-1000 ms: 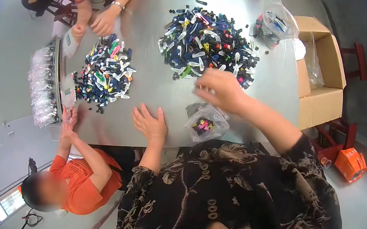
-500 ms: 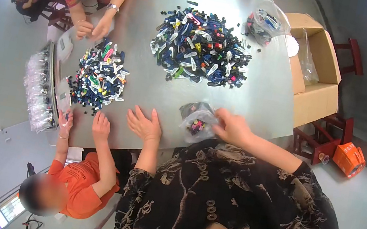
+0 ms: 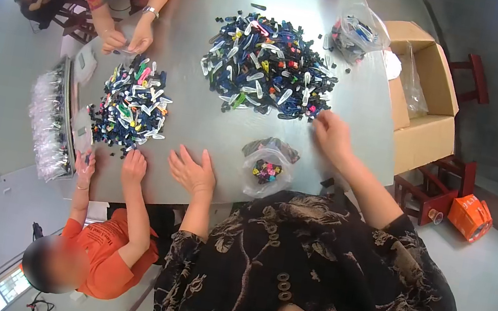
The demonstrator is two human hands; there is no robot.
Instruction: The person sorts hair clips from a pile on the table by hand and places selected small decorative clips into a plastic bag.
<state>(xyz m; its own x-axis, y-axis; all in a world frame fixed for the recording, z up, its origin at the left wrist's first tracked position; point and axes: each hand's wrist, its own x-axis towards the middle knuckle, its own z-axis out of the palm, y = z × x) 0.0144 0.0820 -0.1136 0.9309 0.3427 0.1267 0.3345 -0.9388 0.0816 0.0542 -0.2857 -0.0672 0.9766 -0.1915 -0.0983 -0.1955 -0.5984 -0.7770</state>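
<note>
My left hand (image 3: 193,172) lies flat on the metal table (image 3: 201,124), fingers spread, holding nothing. At the lower right edge of a large pile of hair clips (image 3: 258,78) is my right hand (image 3: 334,138), its fingers bent together; whether a clip is between them is hidden. The pile mixes white, navy and black snap clips with small black claw clips and a few bright ones. Between my hands, near the front edge, sits an open clear plastic bag (image 3: 263,183) with small dark, pink and yellow clips inside.
A second clip pile (image 3: 132,103) lies left, with two people's hands (image 3: 126,43) (image 3: 134,166) beside it. Bagged clips fill a tray (image 3: 54,116) at the far left. Another clip bag (image 3: 358,35) stands back right, beside a cardboard box (image 3: 426,139).
My right hand has left the plastic bag and moved up and right to the large pile's edge. The bag now stands by itself. My left hand has stayed flat.
</note>
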